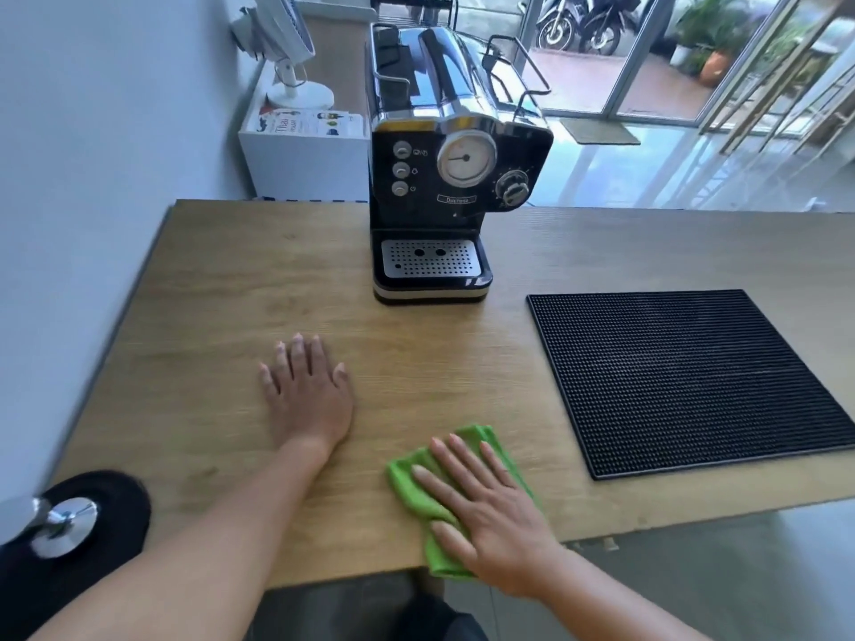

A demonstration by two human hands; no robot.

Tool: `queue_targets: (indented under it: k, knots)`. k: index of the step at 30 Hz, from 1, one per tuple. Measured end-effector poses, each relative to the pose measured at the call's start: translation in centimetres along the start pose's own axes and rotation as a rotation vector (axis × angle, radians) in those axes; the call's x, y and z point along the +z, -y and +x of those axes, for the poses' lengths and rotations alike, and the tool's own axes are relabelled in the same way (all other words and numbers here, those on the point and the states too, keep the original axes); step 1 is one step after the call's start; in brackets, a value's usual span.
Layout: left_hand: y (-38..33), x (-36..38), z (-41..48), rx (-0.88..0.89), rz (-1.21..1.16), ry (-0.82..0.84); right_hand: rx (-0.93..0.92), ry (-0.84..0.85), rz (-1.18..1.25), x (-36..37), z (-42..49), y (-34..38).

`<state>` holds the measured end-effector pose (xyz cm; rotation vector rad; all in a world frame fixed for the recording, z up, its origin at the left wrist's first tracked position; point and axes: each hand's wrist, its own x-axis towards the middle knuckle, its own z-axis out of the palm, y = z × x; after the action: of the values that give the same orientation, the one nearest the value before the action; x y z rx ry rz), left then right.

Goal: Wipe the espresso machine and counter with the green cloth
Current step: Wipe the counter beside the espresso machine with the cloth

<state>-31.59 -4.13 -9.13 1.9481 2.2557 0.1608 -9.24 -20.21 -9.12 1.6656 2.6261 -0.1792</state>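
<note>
We look down on a worktop (222,289) of pale wood-grain board, matte and flat, with its left edge against a plain white wall. Beyond it the room has a glossy floor and glass doors (601,81), with motorbikes (583,20) and potted plants (712,57) outside. A white cabinet (305,164) behind the worktop carries a white desk fan (287,53).

The espresso machine (458,159) stands at the back centre of the worktop. It is boxy, glossy black with chrome trim, and has 3 round buttons, a round gauge (466,158), a ribbed knob and a perforated steel drip tray (428,259). To its right lies a square black rubber bar mat (684,377) with a fine studded texture. At the near left corner sits a round black pad (115,501) with a chrome piece on it; we cannot tell what it is.

The green cloth (409,490), soft and folded, lies at the near edge of the worktop, well in front of the machine. Our right hand (495,515) presses flat on it, fingers (455,460) straight and spread, gripping nothing. Our left hand (310,400) rests palm down on bare wood to the left of the cloth, fingers released and extended.
</note>
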Motion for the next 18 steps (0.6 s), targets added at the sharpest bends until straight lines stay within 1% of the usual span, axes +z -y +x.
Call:
queue_targets:
  k: [1,3,6,7,8,9,10,12,14,16,17,18]
  knots:
    - [0.1,0.0,0.1,0.002,0.000,-0.002,0.071,-0.003,-0.018,-0.2,-0.5,-1.8]
    - [0.1,-0.1,0.1,0.004,-0.001,-0.006,0.285,0.018,-0.015,-0.9,0.9,-5.3]
    - [-0.1,-0.2,0.3,-0.003,0.000,0.003,0.611,0.007,0.052,-2.2,7.6,-8.2]
    - [-0.1,-0.2,0.3,-0.006,0.006,0.001,0.685,0.003,0.075,-2.5,10.2,-8.5]
    - [-0.1,-0.2,0.4,-0.009,0.010,-0.002,0.720,0.010,0.094,-2.8,12.5,-8.5]
    - [-0.1,-0.3,0.6,-0.014,0.013,0.000,0.711,0.015,0.104,-2.9,14.4,-8.1]
    - [-0.1,-0.3,0.6,-0.017,0.013,0.001,0.663,0.020,0.102,-2.9,15.6,-7.2]
    - [-0.1,-0.3,0.6,-0.015,0.013,-0.001,0.475,0.034,0.095,-2.8,15.7,-4.2]
    - [-0.1,-0.3,0.6,-0.018,0.005,0.002,0.202,0.044,0.091,-2.6,12.5,-1.7]
    - [0.0,-0.3,0.5,-0.012,0.000,-0.005,-0.020,0.050,0.058,-2.0,7.4,-1.5]
    - [0.0,-0.4,0.5,-0.006,0.000,-0.008,-0.064,0.041,0.027,-1.8,5.3,-2.9]
    - [0.1,-0.4,0.5,-0.002,0.001,-0.004,-0.058,0.027,-0.004,-1.6,4.0,-4.8]
